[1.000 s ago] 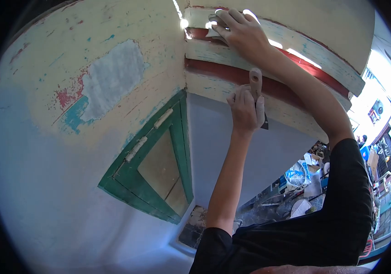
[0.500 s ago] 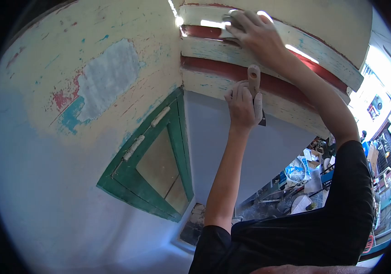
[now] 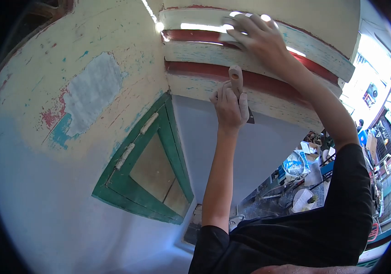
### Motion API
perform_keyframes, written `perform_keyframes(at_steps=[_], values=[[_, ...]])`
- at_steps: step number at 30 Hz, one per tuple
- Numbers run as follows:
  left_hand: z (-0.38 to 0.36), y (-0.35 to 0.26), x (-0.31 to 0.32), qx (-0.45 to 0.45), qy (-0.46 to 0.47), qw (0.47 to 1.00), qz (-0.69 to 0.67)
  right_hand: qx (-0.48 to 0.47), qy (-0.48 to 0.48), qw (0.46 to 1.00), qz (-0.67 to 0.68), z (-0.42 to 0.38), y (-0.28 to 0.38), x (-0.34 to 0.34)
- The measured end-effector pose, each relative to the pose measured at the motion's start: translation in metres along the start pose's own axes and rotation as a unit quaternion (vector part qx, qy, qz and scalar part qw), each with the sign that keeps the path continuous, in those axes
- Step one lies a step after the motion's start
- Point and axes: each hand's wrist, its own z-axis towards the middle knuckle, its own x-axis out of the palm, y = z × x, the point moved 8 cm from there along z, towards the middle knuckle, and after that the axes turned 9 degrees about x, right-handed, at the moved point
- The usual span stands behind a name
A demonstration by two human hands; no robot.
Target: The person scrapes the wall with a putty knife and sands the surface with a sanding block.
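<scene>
My left hand [image 3: 229,107] is wrapped round a scraper with a pale wooden handle [image 3: 235,80]; its dark blade [image 3: 250,116] sticks out below the fingers. Above and to the right, my right hand [image 3: 266,43] is at the upper slats, its fingers bent around a greyish flat thing [image 3: 233,34] that is blurred, so I cannot make out what it is. Cream slats [image 3: 204,52] with flaking paint and red strips [image 3: 204,69] between them run across the top. Bright light shows through gaps beside the right fingers.
A cream wall [image 3: 26,91] with a grey patch [image 3: 92,93] stands on the left. Below it is a green-framed shutter [image 3: 134,194]. At the lower right lie a blue-and-white bag [image 3: 295,165], a round white object [image 3: 303,200] and assorted clutter.
The view has shifted, so the wall and slats sit further left. My left hand still holds the scraper; my right hand remains at the upper slats, slightly further right along them.
</scene>
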Motion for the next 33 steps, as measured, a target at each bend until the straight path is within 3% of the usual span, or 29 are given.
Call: perform_keyframes(at_steps=[3,6,8,10,12,13,15,26,30,33], values=[[0.000,-0.003,0.002,-0.003,0.010,1.000,0.009,0.035,0.034,0.999,0.007,-0.028,-0.018,-0.014],[-0.001,-0.005,0.003,0.002,-0.005,1.000,0.016,0.009,0.008,1.000,-0.006,-0.008,-0.002,-0.002],[-0.003,-0.001,0.005,-0.001,0.000,1.000,0.011,-0.012,-0.017,0.995,0.100,0.022,0.013,0.028],[-0.005,0.003,0.007,-0.009,0.002,1.000,0.002,-0.081,-0.024,0.996,0.017,0.077,0.041,0.032],[-0.004,0.001,0.005,0.019,-0.003,1.000,0.018,-0.089,0.058,0.991,0.080,0.105,0.056,0.045],[-0.003,0.002,0.005,0.017,0.002,1.000,0.012,-0.085,0.065,0.991,0.079,0.100,0.054,0.049],[-0.003,0.002,0.003,0.026,0.001,0.999,0.023,-0.071,-0.060,0.983,0.157,0.092,0.046,0.030],[-0.005,0.006,0.007,0.019,0.015,1.000,0.003,0.134,0.038,0.990,-0.033,-0.120,-0.094,-0.067],[-0.010,0.013,0.012,0.009,0.010,1.000,0.005,0.179,0.025,0.982,-0.044,-0.113,-0.089,-0.065],[-0.008,0.013,0.014,0.039,-0.008,0.999,0.026,0.151,0.027,0.988,0.005,-0.084,-0.074,-0.020]])
